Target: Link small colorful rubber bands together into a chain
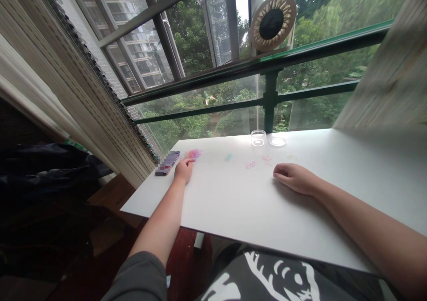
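On the white table (230, 194), my left hand (184, 169) touches the near side of a pile of small pink, purple and orange pieces (193, 154). Its fingers are bent together, and anything between them is too small to make out. My right hand (288, 176) rests on the tabletop with its fingers curled inward; what they may hold is hidden. Between the hands lie a small teal cluster (228, 157) and two pink clusters, one nearer (251, 164) and one farther (266, 158). A pale yellowish cluster (292, 157) sits just beyond my right hand.
A clear round container (258, 138) and a clear round lid (277, 142) are at the table's far edge. A phone (167, 163) lies left of my left hand. Behind the table are a green railing (270, 96), a round fan (273, 20) and a curtain (76, 87).
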The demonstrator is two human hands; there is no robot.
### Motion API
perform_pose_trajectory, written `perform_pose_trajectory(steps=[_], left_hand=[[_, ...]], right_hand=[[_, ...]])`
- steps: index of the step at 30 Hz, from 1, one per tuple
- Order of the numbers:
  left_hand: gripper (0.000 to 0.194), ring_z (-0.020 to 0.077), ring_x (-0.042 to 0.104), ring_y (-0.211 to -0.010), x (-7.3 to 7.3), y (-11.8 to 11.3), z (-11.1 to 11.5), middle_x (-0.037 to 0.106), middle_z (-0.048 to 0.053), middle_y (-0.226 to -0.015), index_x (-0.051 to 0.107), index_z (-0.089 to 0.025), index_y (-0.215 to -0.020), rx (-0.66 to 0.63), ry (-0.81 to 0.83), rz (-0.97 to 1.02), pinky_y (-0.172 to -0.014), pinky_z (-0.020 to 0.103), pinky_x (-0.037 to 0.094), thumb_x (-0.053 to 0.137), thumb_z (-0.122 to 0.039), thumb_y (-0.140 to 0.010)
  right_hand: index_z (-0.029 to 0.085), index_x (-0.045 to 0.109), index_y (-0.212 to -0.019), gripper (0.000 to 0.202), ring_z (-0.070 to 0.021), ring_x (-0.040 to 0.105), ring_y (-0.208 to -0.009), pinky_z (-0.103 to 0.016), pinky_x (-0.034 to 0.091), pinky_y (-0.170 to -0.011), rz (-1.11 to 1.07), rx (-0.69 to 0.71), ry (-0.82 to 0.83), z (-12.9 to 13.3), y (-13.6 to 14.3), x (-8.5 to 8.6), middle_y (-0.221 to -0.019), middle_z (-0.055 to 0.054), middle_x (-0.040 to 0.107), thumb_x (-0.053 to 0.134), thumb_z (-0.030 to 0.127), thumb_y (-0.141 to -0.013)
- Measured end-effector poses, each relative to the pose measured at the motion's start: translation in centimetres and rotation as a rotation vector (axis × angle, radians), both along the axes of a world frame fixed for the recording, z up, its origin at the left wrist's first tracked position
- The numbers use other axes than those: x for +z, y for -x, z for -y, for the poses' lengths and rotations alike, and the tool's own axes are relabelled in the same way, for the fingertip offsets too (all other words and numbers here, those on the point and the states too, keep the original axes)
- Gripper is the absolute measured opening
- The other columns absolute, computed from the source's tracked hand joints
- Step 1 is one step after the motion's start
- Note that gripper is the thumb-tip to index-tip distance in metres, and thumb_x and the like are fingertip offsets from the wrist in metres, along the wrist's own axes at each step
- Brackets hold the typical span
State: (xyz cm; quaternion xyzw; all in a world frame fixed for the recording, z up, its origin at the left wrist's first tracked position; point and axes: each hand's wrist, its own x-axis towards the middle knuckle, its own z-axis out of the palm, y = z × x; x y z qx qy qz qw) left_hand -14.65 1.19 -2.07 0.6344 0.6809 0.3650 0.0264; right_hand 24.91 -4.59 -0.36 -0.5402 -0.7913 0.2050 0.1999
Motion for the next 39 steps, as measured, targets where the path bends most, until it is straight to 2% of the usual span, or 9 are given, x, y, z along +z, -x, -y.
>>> perform_pose_trajectory(steps=[9, 14, 18, 21, 26, 30, 35, 39], left_hand=[[0.033, 0.0166, 0.055, -0.095, 0.5, -0.4, 0.2, 0.063, 0.005, -0.100, 0.063, -0.016, -0.097, 0.031, -0.092, 0.031, -0.087, 0.028, 0.041, 0.039, -0.019, -0.076], [0.031, 0.0163, 0.055, -0.092, 0.9, -0.7, 0.5, 0.063, 0.005, -0.100, 0.061, -0.016, -0.096, 0.058, -0.117, 0.052, -0.084, 0.027, 0.042, 0.039, -0.021, -0.076], [0.028, 0.0145, 0.057, -0.084, 1.6, -2.2, 0.8, 0.062, 0.005, -0.100, 0.061, -0.016, -0.094, -0.019, -0.179, 0.036, -0.079, 0.025, 0.044, 0.040, -0.022, -0.076], [0.027, 0.0138, 0.057, -0.081, 2.6, -4.2, 0.9, 0.063, 0.005, -0.095, 0.062, -0.016, -0.091, -0.111, -0.207, 0.012, -0.078, 0.025, 0.044, 0.041, -0.023, -0.076], [0.027, 0.0129, 0.057, -0.075, 5.0, -8.3, 1.2, 0.064, 0.003, -0.091, 0.062, -0.017, -0.091, -0.216, -0.174, 0.068, -0.072, 0.024, 0.045, 0.042, -0.027, -0.077], [0.028, 0.0123, 0.057, -0.070, 6.5, -12.9, 2.1, 0.065, 0.004, -0.086, 0.061, -0.016, -0.092, -0.412, -0.110, 0.133, -0.062, 0.021, 0.044, 0.043, -0.031, -0.078], [0.024, 0.0114, 0.056, -0.065, 6.6, -18.8, 3.3, 0.065, 0.003, -0.080, 0.062, -0.017, -0.088, -0.666, -0.066, 0.160, -0.055, 0.020, 0.042, 0.047, -0.032, -0.076], [0.022, 0.0115, 0.058, -0.067, 5.6, -21.7, 3.4, 0.065, 0.003, -0.080, 0.062, -0.018, -0.087, -0.770, -0.070, 0.179, -0.057, 0.020, 0.043, 0.048, -0.031, -0.076]], right_hand=[[0.020, 0.058, -0.073, 0.021, -0.0152, 0.052, -0.062, -0.025, 0.036, -0.056, 0.015, -0.003, 0.002, 0.0, 0.0, 0.1, -0.067, -0.001, 0.061, 0.043, 0.034, -0.072], [0.020, 0.058, -0.073, 0.021, -0.0158, 0.053, -0.064, -0.025, 0.036, -0.057, 0.007, 0.008, -0.004, -0.1, 0.0, 0.0, -0.071, -0.003, 0.062, 0.043, 0.034, -0.072], [0.020, 0.058, -0.073, 0.020, -0.0155, 0.053, -0.063, -0.025, 0.036, -0.057, 0.003, 0.005, -0.001, -0.1, 0.0, 0.1, -0.071, -0.003, 0.062, 0.043, 0.033, -0.072], [0.020, 0.058, -0.073, 0.020, -0.0150, 0.052, -0.063, -0.025, 0.036, -0.057, -0.001, -0.001, 0.005, -0.1, 0.0, 0.2, -0.070, -0.002, 0.061, 0.043, 0.032, -0.072], [0.019, 0.057, -0.073, 0.019, -0.0142, 0.051, -0.062, -0.024, 0.035, -0.057, -0.017, 0.009, -0.012, 0.1, 0.0, 0.2, -0.068, -0.002, 0.060, 0.042, 0.031, -0.073], [0.019, 0.057, -0.071, 0.018, -0.0132, 0.049, -0.060, -0.024, 0.034, -0.055, -0.035, -0.002, -0.039, 0.1, 0.1, 0.3, -0.065, -0.001, 0.058, 0.043, 0.030, -0.072], [0.017, 0.058, -0.070, 0.016, -0.0110, 0.048, -0.057, -0.022, 0.035, -0.055, -0.121, 0.006, -0.038, -0.2, 0.2, 0.2, -0.064, -0.001, 0.058, 0.045, 0.026, -0.070], [0.015, 0.058, -0.070, 0.015, -0.0094, 0.046, -0.054, -0.021, 0.034, -0.052, -0.211, 0.016, -0.015, -0.6, 0.0, -0.2, -0.060, 0.000, 0.057, 0.047, 0.025, -0.069]])
